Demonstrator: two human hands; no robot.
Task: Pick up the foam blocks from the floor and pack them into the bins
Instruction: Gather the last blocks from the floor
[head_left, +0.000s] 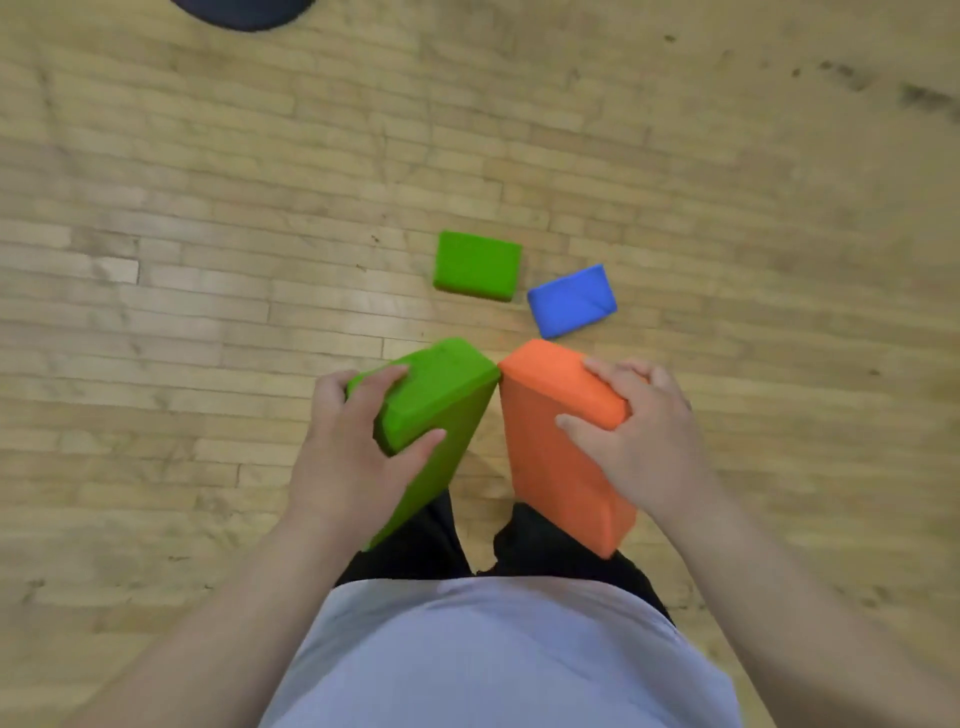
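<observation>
Wood floor (208, 260), head view: narrow pale strip boards, worn, with dark scuffs toward 2 o'clock. A dark rounded object (244, 13) is cut off by the frame edge at 11 o'clock; can't tell what it is. Two small blocks lie flat on the boards just above centre. The floor green block (477, 265) is a matte rectangle with soft edges, at 12 o'clock from the hands. The blue block (571, 300) is the same shape, rotated a bit, just beside it at 1 o'clock; the two are close but apart. The left hand (353, 447) grips the held green block (441, 384), a long foam cuboid with a finely textured surface, tilted. Its fingers curl over the upper end and the thumb clamps the inner side face, a moderately wide span. The right hand (639, 436) grips the orange block (556, 467), similar long shape, tilted the other way. Its thumb presses the broad face and the fingers wrap the upper end. The upper corners of both held blocks converge at centre; can't tell if they touch. Both are off the floor, in front of the light shirt (493, 660) and the dark trousers (545, 551) at 6 o'clock.
</observation>
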